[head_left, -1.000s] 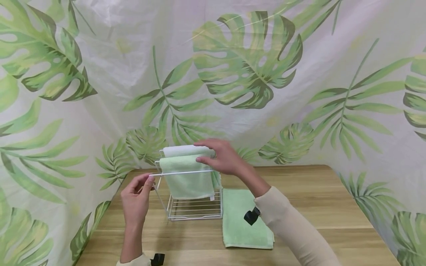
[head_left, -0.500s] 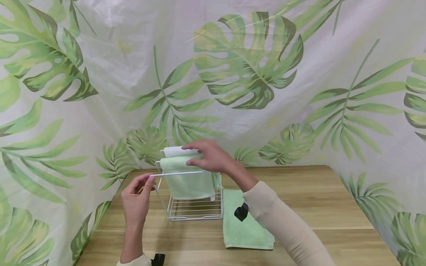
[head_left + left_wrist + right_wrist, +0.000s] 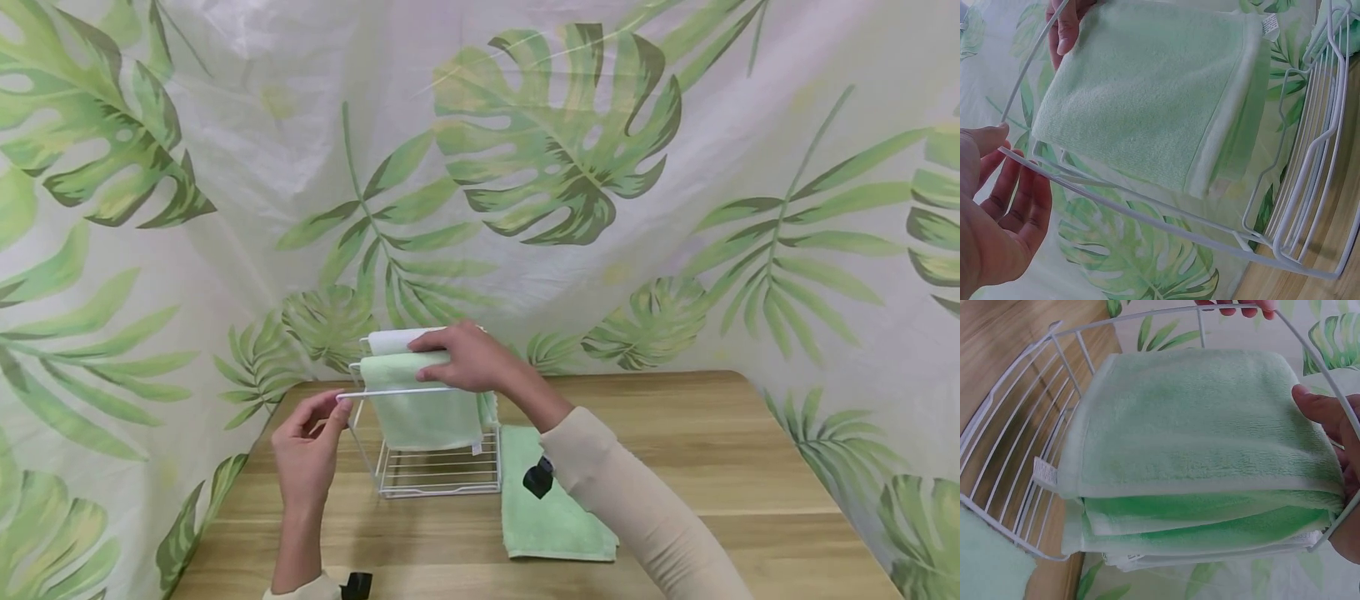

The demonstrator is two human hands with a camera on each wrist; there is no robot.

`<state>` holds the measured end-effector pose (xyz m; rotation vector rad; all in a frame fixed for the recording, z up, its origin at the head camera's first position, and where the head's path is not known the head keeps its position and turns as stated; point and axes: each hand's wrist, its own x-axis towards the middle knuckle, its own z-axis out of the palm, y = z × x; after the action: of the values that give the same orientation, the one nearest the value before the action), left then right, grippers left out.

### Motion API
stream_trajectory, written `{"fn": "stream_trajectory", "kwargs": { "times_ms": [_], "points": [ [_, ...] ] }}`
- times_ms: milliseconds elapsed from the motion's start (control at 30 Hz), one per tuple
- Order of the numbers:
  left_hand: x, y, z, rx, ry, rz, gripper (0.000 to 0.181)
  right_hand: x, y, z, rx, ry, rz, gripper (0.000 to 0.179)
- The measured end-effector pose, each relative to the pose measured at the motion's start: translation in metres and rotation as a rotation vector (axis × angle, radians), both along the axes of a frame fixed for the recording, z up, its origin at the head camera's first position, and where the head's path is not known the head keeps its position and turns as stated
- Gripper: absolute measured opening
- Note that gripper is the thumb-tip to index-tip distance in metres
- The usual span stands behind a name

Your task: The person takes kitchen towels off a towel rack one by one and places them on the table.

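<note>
A white wire rack (image 3: 441,490) stands on the table with a light green towel (image 3: 423,421) draped over its middle bar. My left hand (image 3: 307,450) pinches the left corner of the rack's front top bar between thumb and fingers. From the right, my right hand (image 3: 471,358) grips the top fold of the hung towel, thumb (image 3: 1319,403) on its front and fingers behind, partly hidden. A white towel (image 3: 388,342) hangs on the bar behind. In the right wrist view, several folded layers of the green towel (image 3: 1191,425) show below its front edge.
A folded green towel (image 3: 558,529) lies flat on the wooden table (image 3: 712,467), right beside the rack and partly under my right forearm. Behind the table hangs a leaf-patterned cloth (image 3: 555,133).
My right hand has slid left along the top of the hung towel, and its fingers have lowered onto the fold. The left hand stays at the rack's corner.
</note>
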<state>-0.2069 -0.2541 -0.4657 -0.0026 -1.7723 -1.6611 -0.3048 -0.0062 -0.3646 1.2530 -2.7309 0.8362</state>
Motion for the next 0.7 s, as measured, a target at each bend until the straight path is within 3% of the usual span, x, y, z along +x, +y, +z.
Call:
{"fn": "stream_trajectory", "kwargs": {
  "times_ms": [200, 700],
  "points": [
    [0.001, 0.000, 0.001, -0.024, 0.009, 0.025, 0.018, -0.001, -0.002, -0.001, 0.039, -0.006, -0.036, 0.036],
    [0.000, 0.001, 0.002, -0.051, 0.011, 0.072, 0.017, 0.010, -0.005, -0.008, -0.062, 0.091, -0.092, 0.026]
  ]
}}
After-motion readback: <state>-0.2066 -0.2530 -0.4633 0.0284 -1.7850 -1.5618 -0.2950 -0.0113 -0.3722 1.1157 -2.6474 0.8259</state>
